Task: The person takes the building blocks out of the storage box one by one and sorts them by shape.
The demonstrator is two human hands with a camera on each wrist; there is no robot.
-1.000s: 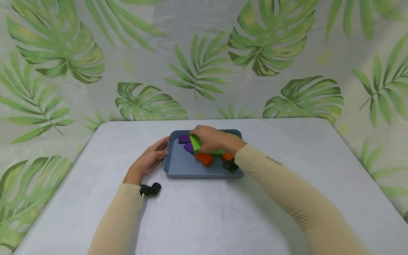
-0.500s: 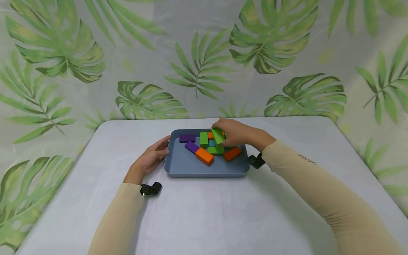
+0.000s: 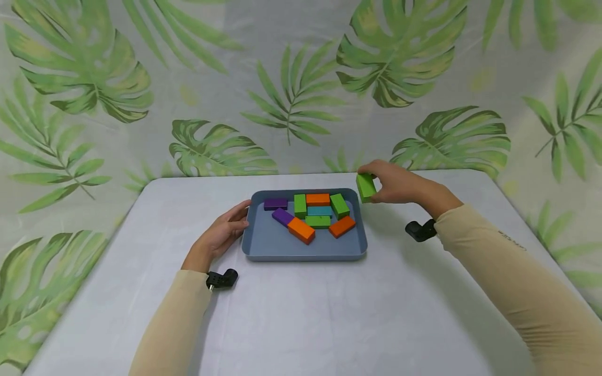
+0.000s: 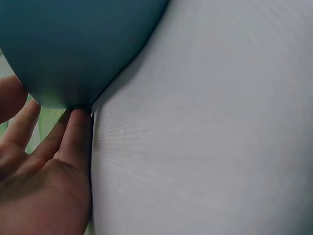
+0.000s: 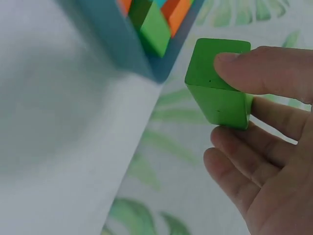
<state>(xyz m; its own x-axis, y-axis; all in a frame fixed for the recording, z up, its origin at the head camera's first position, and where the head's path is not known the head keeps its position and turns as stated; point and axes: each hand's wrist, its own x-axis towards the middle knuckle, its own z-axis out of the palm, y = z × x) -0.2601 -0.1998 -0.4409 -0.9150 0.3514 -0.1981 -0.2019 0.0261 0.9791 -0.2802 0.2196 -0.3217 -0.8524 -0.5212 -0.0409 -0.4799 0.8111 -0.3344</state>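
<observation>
My right hand (image 3: 392,184) pinches a green block (image 3: 366,187) between thumb and fingers, held in the air just right of the blue tray (image 3: 263,245), near its far right corner. The right wrist view shows the green block (image 5: 217,83) under my thumb, with the tray's corner (image 5: 146,63) beside it. My left hand (image 3: 224,231) rests on the table with straight fingers touching the tray's left wall; the left wrist view shows those fingers (image 4: 73,137) against the tray (image 4: 73,49). Several blocks lie in the tray: green (image 3: 300,204), orange (image 3: 301,230), purple (image 3: 275,203) and one teal (image 3: 320,211).
The tray stands in the middle of a white table (image 3: 301,313). A leaf-print curtain (image 3: 301,89) hangs behind the table's far edge. Small black wrist cameras sit at my left wrist (image 3: 222,279) and right wrist (image 3: 420,230).
My right hand lifted a green block from the pile in the tray and carried it right, past the tray's right rim. The left hand has stayed put.
</observation>
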